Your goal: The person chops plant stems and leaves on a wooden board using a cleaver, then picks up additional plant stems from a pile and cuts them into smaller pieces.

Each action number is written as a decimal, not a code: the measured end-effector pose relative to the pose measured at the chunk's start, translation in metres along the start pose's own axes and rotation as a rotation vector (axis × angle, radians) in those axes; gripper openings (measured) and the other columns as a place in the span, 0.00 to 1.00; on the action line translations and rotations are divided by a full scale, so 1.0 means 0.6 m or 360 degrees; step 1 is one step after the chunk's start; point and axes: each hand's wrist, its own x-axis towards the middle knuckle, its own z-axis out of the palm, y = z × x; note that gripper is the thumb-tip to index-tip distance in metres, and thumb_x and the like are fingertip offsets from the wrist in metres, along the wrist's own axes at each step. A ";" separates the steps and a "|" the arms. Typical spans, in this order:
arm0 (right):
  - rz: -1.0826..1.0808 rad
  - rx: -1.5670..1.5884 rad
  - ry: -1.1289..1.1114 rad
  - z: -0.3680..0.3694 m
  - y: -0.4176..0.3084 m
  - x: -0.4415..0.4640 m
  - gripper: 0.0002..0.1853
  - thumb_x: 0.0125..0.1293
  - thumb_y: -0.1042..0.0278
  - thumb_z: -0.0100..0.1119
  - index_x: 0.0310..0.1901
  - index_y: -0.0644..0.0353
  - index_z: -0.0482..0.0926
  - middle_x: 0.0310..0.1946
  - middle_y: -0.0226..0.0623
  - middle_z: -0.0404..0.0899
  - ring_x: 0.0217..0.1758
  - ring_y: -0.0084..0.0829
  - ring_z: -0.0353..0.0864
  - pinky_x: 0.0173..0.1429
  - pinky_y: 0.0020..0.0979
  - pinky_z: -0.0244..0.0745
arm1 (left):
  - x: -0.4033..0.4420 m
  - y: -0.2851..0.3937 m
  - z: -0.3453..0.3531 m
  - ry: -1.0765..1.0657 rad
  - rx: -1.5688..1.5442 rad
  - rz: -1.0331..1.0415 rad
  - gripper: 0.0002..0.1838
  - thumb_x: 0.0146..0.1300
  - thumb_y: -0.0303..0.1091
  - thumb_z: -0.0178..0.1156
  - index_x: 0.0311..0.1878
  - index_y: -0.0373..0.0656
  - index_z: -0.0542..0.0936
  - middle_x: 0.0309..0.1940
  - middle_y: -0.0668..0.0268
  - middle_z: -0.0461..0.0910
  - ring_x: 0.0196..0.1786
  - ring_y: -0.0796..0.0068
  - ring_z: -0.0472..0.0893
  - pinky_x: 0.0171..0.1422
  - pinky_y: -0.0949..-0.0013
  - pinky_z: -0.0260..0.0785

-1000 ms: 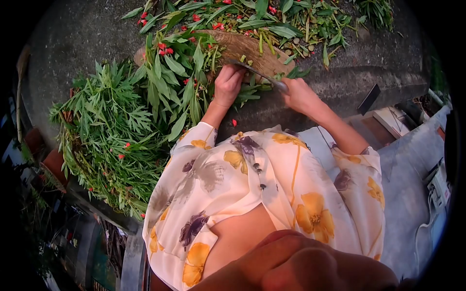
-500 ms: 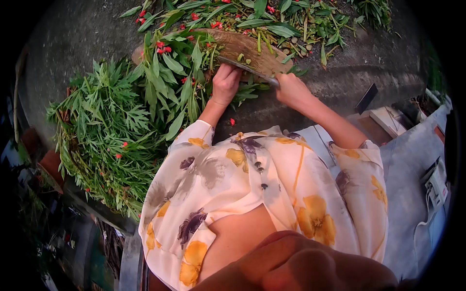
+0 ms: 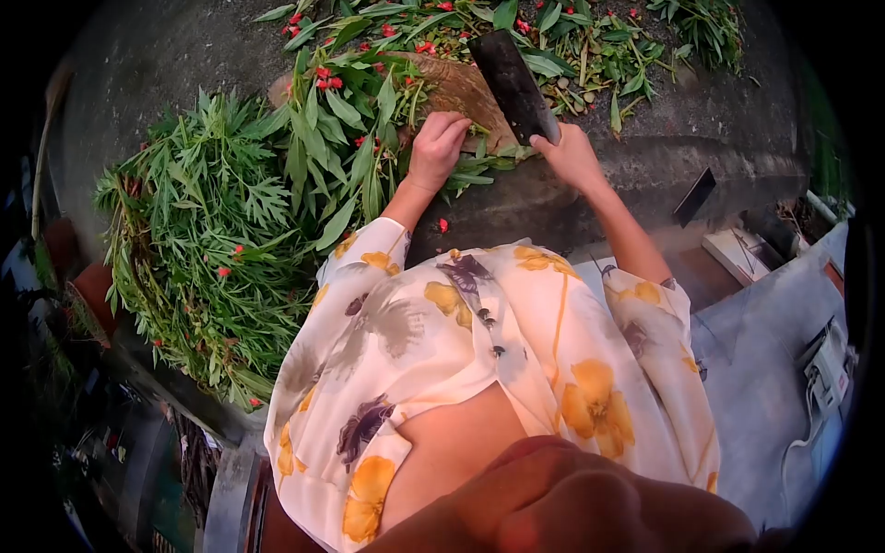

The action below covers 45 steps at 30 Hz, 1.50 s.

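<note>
My right hand (image 3: 572, 158) is wrapped round the handle of a cleaver (image 3: 514, 83). Its broad dark blade is raised and tilted, with the flat side facing me, over the right part of a wooden chopping board (image 3: 454, 85). At the board's near edge my left hand (image 3: 437, 152) is closed, fingertips pinched together. A short green plant stem (image 3: 478, 128) sticks out from those fingertips; how much more the hand holds is hidden. Leafy stalks with red flowers (image 3: 328, 81) lie over the board's left side, close to my left hand.
A large heap of feathery green plants (image 3: 207, 230) lies on the left. Cut leaves and stem pieces (image 3: 590, 55) are scattered beyond the board on the dark ground (image 3: 728, 101). A dark flat object (image 3: 694, 197) leans at the right, near a pale box (image 3: 735, 254).
The cleaver has come up off the board and turned, its blade now pointing away from me. My right hand has shifted slightly right; my left hand stays at the board's near edge.
</note>
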 end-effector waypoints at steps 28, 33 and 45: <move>-0.0278 -0.0443 -0.0135 0.020 -0.003 -0.048 0.09 0.62 0.73 0.61 0.41 0.69 0.82 0.32 0.65 0.82 0.42 0.64 0.84 0.49 0.56 0.78 | -0.003 0.002 -0.005 -0.0128 0.0074 0.0034 0.11 0.54 0.19 0.65 0.42 0.36 0.86 0.41 0.61 0.83 0.48 0.57 0.83 0.53 0.60 0.78; -0.0241 -0.0538 -0.0223 0.017 -0.020 -0.015 0.09 0.60 0.75 0.60 0.40 0.70 0.83 0.33 0.65 0.83 0.42 0.64 0.84 0.49 0.56 0.79 | -0.003 -0.003 -0.002 -0.0104 0.0040 0.0034 0.12 0.53 0.19 0.65 0.42 0.36 0.86 0.42 0.62 0.83 0.48 0.58 0.83 0.53 0.61 0.79; -0.0190 0.0009 0.0049 0.017 0.023 -0.014 0.17 0.67 0.60 0.66 0.40 0.71 0.80 0.23 0.52 0.79 0.29 0.52 0.81 0.41 0.45 0.74 | 0.004 0.020 -0.022 -0.0101 -0.0014 -0.0032 0.11 0.56 0.19 0.66 0.44 0.35 0.85 0.44 0.59 0.83 0.49 0.56 0.83 0.54 0.60 0.78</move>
